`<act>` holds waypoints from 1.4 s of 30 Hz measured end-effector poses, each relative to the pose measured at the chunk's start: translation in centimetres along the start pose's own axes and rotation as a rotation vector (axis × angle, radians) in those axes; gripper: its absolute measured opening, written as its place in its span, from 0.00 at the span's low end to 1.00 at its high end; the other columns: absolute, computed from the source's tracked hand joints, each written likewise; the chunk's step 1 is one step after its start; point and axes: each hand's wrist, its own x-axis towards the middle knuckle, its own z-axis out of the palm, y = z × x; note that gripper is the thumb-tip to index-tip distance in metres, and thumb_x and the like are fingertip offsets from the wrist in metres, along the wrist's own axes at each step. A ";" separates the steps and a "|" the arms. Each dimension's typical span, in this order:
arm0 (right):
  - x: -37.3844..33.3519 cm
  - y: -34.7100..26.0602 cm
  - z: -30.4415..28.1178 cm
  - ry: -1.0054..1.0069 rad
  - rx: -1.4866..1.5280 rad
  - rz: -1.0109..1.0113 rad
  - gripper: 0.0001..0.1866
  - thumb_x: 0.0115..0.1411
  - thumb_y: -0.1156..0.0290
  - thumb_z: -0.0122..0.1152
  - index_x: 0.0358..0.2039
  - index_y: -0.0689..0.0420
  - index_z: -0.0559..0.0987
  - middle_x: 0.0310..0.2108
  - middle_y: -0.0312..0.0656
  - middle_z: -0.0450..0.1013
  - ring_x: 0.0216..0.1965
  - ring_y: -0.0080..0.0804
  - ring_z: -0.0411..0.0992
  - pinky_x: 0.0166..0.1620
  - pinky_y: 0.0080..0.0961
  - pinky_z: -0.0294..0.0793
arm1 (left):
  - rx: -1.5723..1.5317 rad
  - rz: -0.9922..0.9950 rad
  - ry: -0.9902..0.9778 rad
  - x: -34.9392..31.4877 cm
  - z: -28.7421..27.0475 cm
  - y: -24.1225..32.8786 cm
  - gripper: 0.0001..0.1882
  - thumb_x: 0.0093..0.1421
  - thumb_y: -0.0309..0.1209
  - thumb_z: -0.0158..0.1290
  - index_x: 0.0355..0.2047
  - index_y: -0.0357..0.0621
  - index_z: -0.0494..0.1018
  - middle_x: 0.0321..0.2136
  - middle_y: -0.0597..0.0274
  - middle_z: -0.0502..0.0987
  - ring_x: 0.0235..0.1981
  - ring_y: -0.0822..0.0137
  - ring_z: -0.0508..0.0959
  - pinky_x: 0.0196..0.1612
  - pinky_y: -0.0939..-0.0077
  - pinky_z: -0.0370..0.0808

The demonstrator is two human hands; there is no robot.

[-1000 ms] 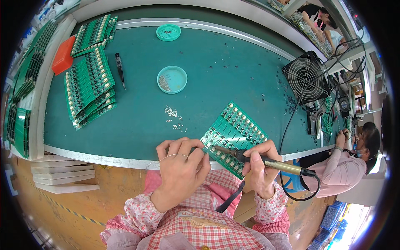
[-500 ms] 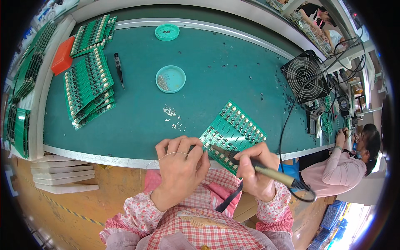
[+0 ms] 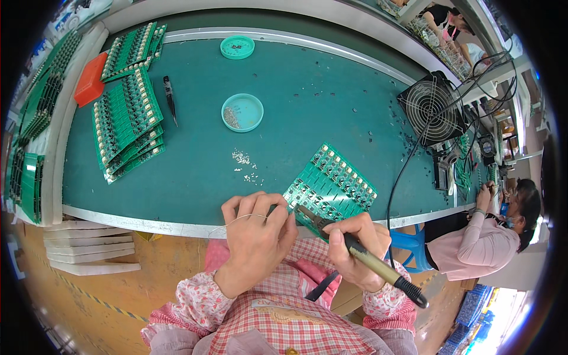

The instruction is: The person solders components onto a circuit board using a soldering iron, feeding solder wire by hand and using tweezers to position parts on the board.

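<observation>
A green circuit board (image 3: 332,188) with rows of small white and black parts lies at the table's front edge. My left hand (image 3: 257,234) is closed at its left corner, fingertips pinched on a thin solder wire (image 3: 236,218) that loops over the fingers. My right hand (image 3: 360,248) grips a soldering iron (image 3: 381,269) with a gold-coloured handle. Its tip end points left, down at the board close to my left fingertips. The exact contact at the tip is too small to make out.
Two round green dishes (image 3: 258,123) hold small parts, with loose white bits (image 3: 241,157) nearby. Stacked boards (image 3: 125,121), tweezers (image 3: 170,100) and a red box (image 3: 90,80) are at left. A black fan (image 3: 432,109) and cable (image 3: 397,180) stand right; a co-worker (image 3: 479,236) sits beyond.
My right hand has shifted slightly left, and the iron's rear end has swung toward me. Its cable has moved left. My left hand and the board have hardly moved.
</observation>
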 end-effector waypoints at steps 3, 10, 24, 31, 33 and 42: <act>-0.3 0.1 0.0 -0.001 0.048 0.064 0.05 0.52 0.81 0.67 0.28 0.61 0.78 0.22 0.39 0.78 0.17 0.26 0.75 0.21 0.20 0.73 | -0.001 0.005 0.010 -0.2 0.1 -0.1 0.11 0.48 0.24 0.62 0.21 0.47 0.69 0.36 0.67 0.76 0.39 0.62 0.75 0.45 0.61 0.62; -1.1 0.7 -0.2 0.100 0.077 0.163 0.03 0.55 0.80 0.64 0.28 0.60 0.77 0.20 0.38 0.77 0.17 0.24 0.75 0.20 0.20 0.71 | -0.018 0.016 0.020 -0.5 0.2 -0.5 0.10 0.49 0.23 0.61 0.22 0.46 0.69 0.37 0.67 0.78 0.40 0.62 0.76 0.47 0.61 0.63; -3.1 1.2 -0.2 0.252 0.416 0.421 0.09 0.66 0.71 0.55 0.32 0.64 0.71 0.20 0.40 0.76 0.15 0.21 0.73 0.20 0.19 0.71 | -0.023 0.030 0.008 -0.3 0.2 -0.3 0.09 0.48 0.22 0.61 0.24 0.45 0.70 0.36 0.67 0.77 0.39 0.63 0.76 0.47 0.62 0.63; -1.7 1.6 0.2 0.188 0.498 0.499 0.09 0.68 0.71 0.53 0.33 0.63 0.71 0.20 0.38 0.74 0.16 0.18 0.71 0.21 0.17 0.69 | -0.024 0.014 0.012 -0.1 0.2 -0.2 0.10 0.47 0.23 0.61 0.22 0.46 0.69 0.36 0.67 0.77 0.38 0.63 0.76 0.46 0.62 0.63; -1.6 1.7 0.2 0.182 0.494 0.506 0.09 0.68 0.71 0.53 0.33 0.63 0.71 0.20 0.38 0.74 0.16 0.18 0.71 0.21 0.17 0.68 | -0.020 0.013 0.007 -0.1 0.2 -0.1 0.10 0.47 0.23 0.62 0.22 0.46 0.69 0.36 0.67 0.77 0.38 0.63 0.76 0.46 0.62 0.63; -0.8 1.5 0.1 0.107 0.452 0.476 0.08 0.68 0.72 0.52 0.33 0.63 0.71 0.17 0.35 0.73 0.16 0.17 0.70 0.20 0.17 0.67 | -0.005 0.003 -0.004 0.0 0.2 -0.1 0.09 0.48 0.23 0.61 0.22 0.46 0.70 0.35 0.67 0.77 0.39 0.62 0.76 0.46 0.61 0.62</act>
